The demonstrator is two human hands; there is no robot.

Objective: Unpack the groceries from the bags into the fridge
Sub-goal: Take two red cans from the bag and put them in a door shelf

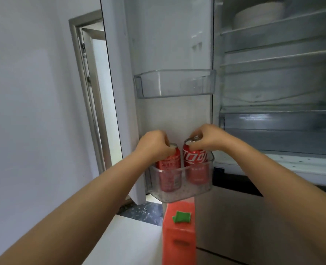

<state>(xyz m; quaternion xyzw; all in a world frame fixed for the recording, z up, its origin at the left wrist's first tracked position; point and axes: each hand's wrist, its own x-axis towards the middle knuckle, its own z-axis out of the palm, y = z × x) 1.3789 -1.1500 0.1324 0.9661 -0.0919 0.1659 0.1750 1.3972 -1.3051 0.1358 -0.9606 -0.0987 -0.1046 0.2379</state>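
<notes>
Bare forearms lead to the left hand point(154, 143), fingers curled over one red can point(169, 173), and the right hand point(209, 137), pinching the rim of a second red can point(196, 165). Both cylinders stand upright, side by side, in the clear plastic lower door bin point(179, 196). Upper door bin point(174, 83): transparent. Orange stool point(178, 238) below.
</notes>
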